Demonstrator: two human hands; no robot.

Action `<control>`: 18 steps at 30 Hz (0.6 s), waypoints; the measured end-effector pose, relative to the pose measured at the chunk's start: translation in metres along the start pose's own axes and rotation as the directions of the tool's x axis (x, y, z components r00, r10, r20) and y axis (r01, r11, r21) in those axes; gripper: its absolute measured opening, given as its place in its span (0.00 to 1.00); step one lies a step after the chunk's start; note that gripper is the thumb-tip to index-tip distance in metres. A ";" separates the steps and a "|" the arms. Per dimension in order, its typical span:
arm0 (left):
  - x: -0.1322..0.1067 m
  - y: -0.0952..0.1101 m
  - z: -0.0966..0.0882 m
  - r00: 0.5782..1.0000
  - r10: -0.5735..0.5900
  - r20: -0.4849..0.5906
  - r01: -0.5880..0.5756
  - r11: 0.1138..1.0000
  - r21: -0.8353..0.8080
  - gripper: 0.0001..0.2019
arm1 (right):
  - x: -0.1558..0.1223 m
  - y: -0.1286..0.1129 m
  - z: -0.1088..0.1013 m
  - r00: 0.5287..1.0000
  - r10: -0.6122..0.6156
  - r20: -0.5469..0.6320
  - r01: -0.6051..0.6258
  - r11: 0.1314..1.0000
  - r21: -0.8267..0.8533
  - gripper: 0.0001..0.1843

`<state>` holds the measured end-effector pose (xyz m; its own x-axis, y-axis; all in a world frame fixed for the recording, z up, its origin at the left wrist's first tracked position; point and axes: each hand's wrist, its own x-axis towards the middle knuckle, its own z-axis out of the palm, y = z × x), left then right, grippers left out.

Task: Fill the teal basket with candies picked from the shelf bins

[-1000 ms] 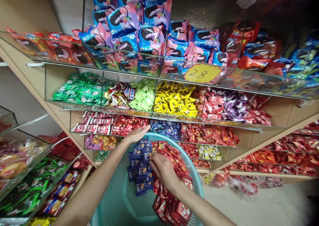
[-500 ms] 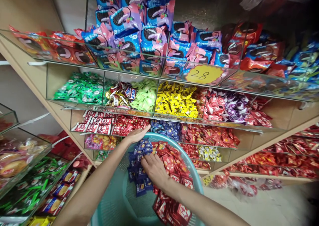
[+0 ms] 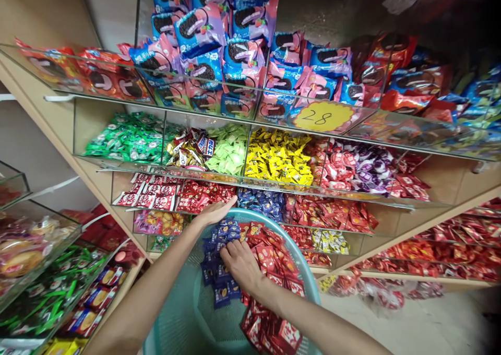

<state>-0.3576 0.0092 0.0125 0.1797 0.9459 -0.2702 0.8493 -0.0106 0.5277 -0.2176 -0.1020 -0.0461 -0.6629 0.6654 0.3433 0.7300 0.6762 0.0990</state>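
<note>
A teal plastic basket [image 3: 188, 321] with perforated sides holds small wrapped sweets. Dark blue candy packets [image 3: 222, 298] lie on its left side, red candy packets [image 3: 274, 258] on its right and lower part. My right hand [image 3: 241, 267] is down in the basket over the blue packets, fingers curled onto them, with the fingertips hidden. My left hand [image 3: 217, 213] rests at the basket's far left rim, fingers stretched out flat toward the shelf. No packet shows in it.
Glass-fronted shelves ahead hold yellow sweets [image 3: 277, 156], green sweets [image 3: 129, 135], blue packets [image 3: 261, 203] and cookie packs [image 3: 199, 28]. A yellow price tag [image 3: 323, 116] marks the upper glass edge. More bins [image 3: 50, 287] flank the left; bagged goods [image 3: 379, 295] lie low at right.
My right hand has barely shifted over the blue packets, and my left hand has stayed at the rim. The view has moved very slightly.
</note>
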 end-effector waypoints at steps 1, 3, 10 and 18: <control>0.000 0.000 0.000 1.000 0.010 -0.002 -0.010 1.000 -0.004 0.41 | 0.000 0.000 0.001 1.000 0.003 0.001 -0.003 1.000 0.003 0.02; 0.001 -0.001 0.000 1.000 0.017 -0.003 -0.017 1.000 -0.008 0.41 | -0.001 0.001 0.003 1.000 0.010 0.004 -0.010 1.000 0.005 0.02; 0.003 -0.002 0.001 1.000 0.025 -0.008 -0.025 1.000 0.008 0.43 | -0.001 -0.002 0.003 1.000 0.016 0.002 -0.016 1.000 0.015 0.05; 0.005 -0.002 0.002 1.000 0.023 -0.013 -0.023 1.000 0.010 0.43 | -0.001 -0.003 -0.001 0.999 0.033 0.002 -0.033 0.999 0.018 0.11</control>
<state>-0.3577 0.0129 0.0083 0.1931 0.9495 -0.2474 0.8501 -0.0360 0.5254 -0.2190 -0.1053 -0.0453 -0.6387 0.6879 0.3448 0.7485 0.6593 0.0710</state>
